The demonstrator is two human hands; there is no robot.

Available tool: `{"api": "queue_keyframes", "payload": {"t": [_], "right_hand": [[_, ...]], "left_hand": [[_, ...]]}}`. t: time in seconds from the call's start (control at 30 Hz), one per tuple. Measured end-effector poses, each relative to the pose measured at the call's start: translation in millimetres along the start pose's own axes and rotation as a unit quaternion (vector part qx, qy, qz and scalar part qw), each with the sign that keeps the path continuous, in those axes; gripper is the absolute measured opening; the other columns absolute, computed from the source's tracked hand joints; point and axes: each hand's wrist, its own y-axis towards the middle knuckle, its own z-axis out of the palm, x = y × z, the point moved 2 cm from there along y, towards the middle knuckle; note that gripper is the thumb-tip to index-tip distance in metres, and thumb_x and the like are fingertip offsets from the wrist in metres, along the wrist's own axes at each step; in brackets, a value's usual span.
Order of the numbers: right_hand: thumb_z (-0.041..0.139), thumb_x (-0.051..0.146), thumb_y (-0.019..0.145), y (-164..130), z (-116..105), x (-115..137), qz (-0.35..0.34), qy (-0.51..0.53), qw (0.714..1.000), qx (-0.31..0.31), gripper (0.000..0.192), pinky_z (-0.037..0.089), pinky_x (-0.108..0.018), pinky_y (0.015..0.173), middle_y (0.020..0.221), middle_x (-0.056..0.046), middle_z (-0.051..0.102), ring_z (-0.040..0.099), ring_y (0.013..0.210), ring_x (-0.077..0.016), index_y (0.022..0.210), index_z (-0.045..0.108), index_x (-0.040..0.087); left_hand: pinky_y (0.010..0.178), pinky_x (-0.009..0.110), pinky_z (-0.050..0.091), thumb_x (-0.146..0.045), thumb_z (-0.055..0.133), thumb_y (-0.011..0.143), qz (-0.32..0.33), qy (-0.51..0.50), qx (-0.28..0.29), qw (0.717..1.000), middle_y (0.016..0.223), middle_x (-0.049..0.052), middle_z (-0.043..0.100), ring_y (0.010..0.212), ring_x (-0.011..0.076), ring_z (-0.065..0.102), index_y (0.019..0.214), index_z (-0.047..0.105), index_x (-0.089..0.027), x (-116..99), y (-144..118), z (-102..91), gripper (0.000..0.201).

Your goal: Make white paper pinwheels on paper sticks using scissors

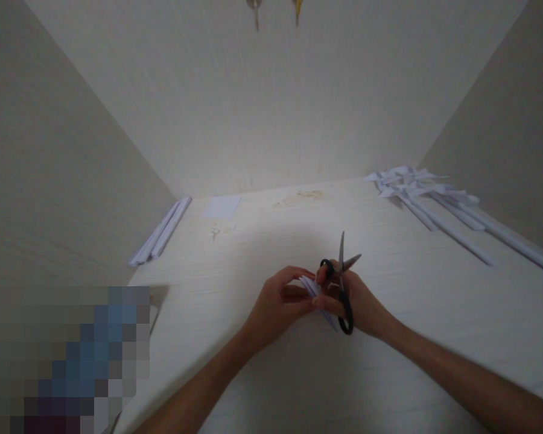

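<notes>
Left hand (278, 304) pinches folded paper (314, 292); right hand (359, 304) grips scissors (341, 283) (blades seemingly parted).

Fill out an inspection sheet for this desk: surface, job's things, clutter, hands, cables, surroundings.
Surface: pale wood-grain desk, faint stains near the back.
Job's things: folded white paper piece pinched in left hand; black-handled scissors, blades open, in right hand.
Clutter: rolled paper sticks at left; small paper square; paper pinwheels on sticks at right.
Hands: both closed on their items, touching each other.
Cables: nothing seen.
Surroundings: plain walls on three sides; blurred patch lower left.
</notes>
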Motion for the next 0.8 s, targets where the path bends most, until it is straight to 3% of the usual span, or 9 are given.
{"api": "queue_keyframes", "payload": {"t": [0.2, 0.37, 0.47, 0.6, 0.8], "right_hand": [[0.071, 0.03, 0.058, 2.8, -3.4, -0.5, -0.011, 0.029, 0.999, 0.032, 0.031, 0.035, -0.023, 0.05, 0.063, 0.003, 0.047, 0.044, 0.057, -0.0111, 0.072, 0.046, 0.019], [0.069, 0.033, 0.062, 7.7, -10.2, -5.2, -0.011, 0.13, 0.991, -0.029, 0.025, 0.035, -0.022, 0.048, 0.061, 0.003, 0.05, 0.046, 0.055, -0.0107, 0.072, 0.051, 0.018], [0.064, 0.036, 0.068, 9.1, -11.7, -8.8, 0.001, 0.236, 0.971, -0.047, 0.02, 0.039, -0.023, 0.051, 0.065, 0.002, 0.055, 0.052, 0.058, -0.0125, 0.074, 0.053, 0.02], [0.063, 0.035, 0.07, 10.3, -10.7, -7.5, 0.002, 0.313, 0.949, -0.025, 0.016, 0.046, -0.025, 0.059, 0.074, -0.001, 0.061, 0.058, 0.068, -0.0151, 0.075, 0.057, 0.02], [0.067, 0.026, 0.064, 10.4, -11.4, 0.1, -0.028, 0.277, 0.96, -0.033, 0.02, 0.047, -0.029, 0.068, 0.084, -0.004, 0.065, 0.06, 0.079, -0.0189, 0.082, 0.06, 0.02]], "left_hand": [[0.067, 0.027, 0.052, -0.012, 0.072, 0.055, 0.006, 0.006, -0.008, 1.0, 0.082, 0.004, 0.066, 0.073, 0.0173, 0.064, 0.085, 0.06, -0.013, 2.1, 2.4, -3.8, 0.032], [0.069, 0.026, 0.05, -0.011, 0.071, 0.055, 0.013, -0.013, -0.019, 1.0, 0.094, 0.007, 0.066, 0.074, 0.0149, 0.063, 0.088, 0.063, -0.015, 3.3, 3.4, -12.0, 0.034], [0.062, 0.022, 0.049, -0.013, 0.07, 0.058, 0.023, -0.016, -0.047, 0.999, 0.102, 0.009, 0.065, 0.068, 0.0117, 0.062, 0.09, 0.064, -0.016, 2.2, 3.2, -15.6, 0.033], [0.064, 0.023, 0.047, -0.012, 0.071, 0.056, 0.039, -0.104, -0.063, 0.992, 0.102, 0.009, 0.065, 0.073, 0.0139, 0.061, 0.086, 0.065, -0.016, 2.2, 4.1, -16.8, 0.03], [0.076, 0.028, 0.045, -0.009, 0.067, 0.057, 0.04, -0.231, -0.042, 0.971, 0.097, 0.007, 0.066, 0.085, 0.0176, 0.059, 0.083, 0.065, -0.016, 3.0, 3.5, -16.7, 0.026]]}}
